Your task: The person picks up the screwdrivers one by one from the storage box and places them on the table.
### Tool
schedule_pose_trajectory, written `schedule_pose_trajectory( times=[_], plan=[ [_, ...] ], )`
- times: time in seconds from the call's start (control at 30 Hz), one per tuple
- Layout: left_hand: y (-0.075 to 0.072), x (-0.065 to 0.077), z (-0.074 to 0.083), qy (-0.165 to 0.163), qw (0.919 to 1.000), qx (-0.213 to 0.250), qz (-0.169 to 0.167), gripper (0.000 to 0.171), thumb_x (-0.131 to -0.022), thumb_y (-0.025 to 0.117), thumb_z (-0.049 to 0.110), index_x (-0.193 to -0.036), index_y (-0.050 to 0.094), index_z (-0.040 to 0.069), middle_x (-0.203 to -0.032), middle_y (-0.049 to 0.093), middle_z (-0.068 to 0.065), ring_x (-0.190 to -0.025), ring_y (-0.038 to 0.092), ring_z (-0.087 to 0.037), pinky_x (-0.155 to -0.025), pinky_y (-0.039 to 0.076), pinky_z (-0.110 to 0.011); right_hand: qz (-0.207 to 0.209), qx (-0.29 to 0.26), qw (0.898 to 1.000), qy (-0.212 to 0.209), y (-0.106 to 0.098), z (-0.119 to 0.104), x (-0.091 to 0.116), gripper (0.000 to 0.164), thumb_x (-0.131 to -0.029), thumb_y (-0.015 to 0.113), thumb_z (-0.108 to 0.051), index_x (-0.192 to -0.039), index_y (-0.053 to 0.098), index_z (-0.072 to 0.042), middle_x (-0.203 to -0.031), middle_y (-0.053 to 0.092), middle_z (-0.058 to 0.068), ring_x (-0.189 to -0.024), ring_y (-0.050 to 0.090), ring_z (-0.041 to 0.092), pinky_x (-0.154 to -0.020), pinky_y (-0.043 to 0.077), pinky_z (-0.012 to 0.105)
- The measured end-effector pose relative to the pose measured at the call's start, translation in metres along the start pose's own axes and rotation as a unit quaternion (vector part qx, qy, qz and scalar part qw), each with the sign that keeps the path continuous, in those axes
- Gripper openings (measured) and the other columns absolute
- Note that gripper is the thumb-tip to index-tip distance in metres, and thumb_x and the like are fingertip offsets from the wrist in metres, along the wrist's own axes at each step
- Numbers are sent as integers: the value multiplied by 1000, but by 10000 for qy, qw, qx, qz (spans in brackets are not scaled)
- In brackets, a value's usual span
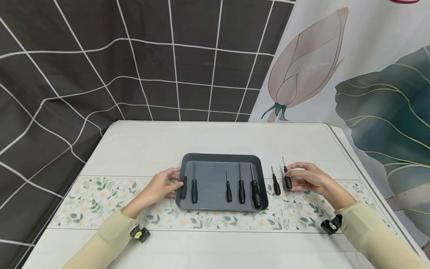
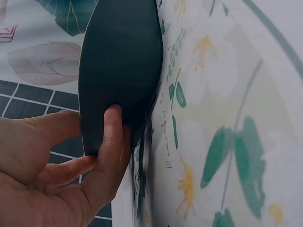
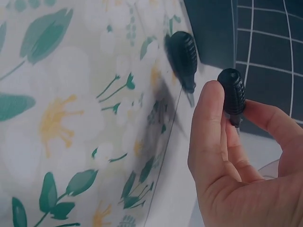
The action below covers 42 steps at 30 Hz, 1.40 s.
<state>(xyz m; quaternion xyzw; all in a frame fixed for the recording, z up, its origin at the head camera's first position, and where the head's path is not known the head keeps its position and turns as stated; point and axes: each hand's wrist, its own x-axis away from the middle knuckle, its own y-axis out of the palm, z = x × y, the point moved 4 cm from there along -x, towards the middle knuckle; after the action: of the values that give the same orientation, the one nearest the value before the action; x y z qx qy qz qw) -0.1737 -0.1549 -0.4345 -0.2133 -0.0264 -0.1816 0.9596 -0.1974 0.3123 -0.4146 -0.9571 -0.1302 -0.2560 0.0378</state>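
My left hand (image 1: 161, 185) grips the left rim of a grey rectangular tray (image 1: 209, 186), its thumb over the rim and its fingers against the outer wall. Several black-handled screwdrivers lie in the tray, shafts pointing away; two are at the left, near my thumb, and a thick-handled screwdriver (image 1: 256, 195) is at the right wall. Right of the tray, my right hand (image 1: 310, 178) pinches a small ribbed black screwdriver (image 3: 233, 94) by its handle, tip pointing away. Another short screwdriver (image 1: 276, 186) lies on the table between that hand and the tray.
The table (image 1: 151, 149) has a white cover with a floral band across the middle. Behind it hang a dark grid-patterned curtain (image 1: 195, 63) and a white curtain with a large printed bud (image 1: 302, 67). A small black camera sits on each wrist.
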Motion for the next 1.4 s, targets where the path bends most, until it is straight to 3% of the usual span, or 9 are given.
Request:
schedule_pose_trajectory(
  times=[0.3,0.57,0.77,1.13,1.4],
  plan=[
    [0,1,-1,-7,10000,27,-14,57,-97,65,5,-145,39,-12,-120,57,-29,-88,71,-31,-66,65,-31,-153,-204,9997,37,-7,6,-3,12,-97,62,-3,-101,69,-12,-89,72,7,-68,71,19,-73,65,38],
    [0,1,-1,-5,10000,54,-1,57,-97,65,5,-145,38,-12,-121,56,-29,-87,71,-30,-65,65,-31,-76,-80,9998,136,-11,10,-6,12,-97,62,-2,-101,70,-10,-84,72,6,-67,70,19,-72,65,38],
    [0,1,-2,6,10000,57,20,57,-97,65,4,-145,39,-12,-120,57,-29,-86,71,-29,-65,65,-30,84,272,9994,172,-13,10,-7,13,-96,65,-5,-108,67,-3,-84,72,6,-64,69,17,-72,65,38],
    [2,0,-2,9,10000,-54,77,56,-97,64,2,-144,39,-12,-118,58,-27,-82,71,-27,-64,65,-30,478,1052,9931,211,-13,14,-12,38,-93,68,-7,-123,55,12,-74,63,7,-61,64,16,-66,65,37],
    [2,0,-1,7,9999,-96,87,56,-96,64,1,-144,40,-12,-117,58,-27,-79,71,-25,-62,64,-29,541,1292,9900,165,-10,14,-14,38,-92,69,-4,-121,54,16,-70,63,8,-57,64,15,-61,65,36]
  ],
)
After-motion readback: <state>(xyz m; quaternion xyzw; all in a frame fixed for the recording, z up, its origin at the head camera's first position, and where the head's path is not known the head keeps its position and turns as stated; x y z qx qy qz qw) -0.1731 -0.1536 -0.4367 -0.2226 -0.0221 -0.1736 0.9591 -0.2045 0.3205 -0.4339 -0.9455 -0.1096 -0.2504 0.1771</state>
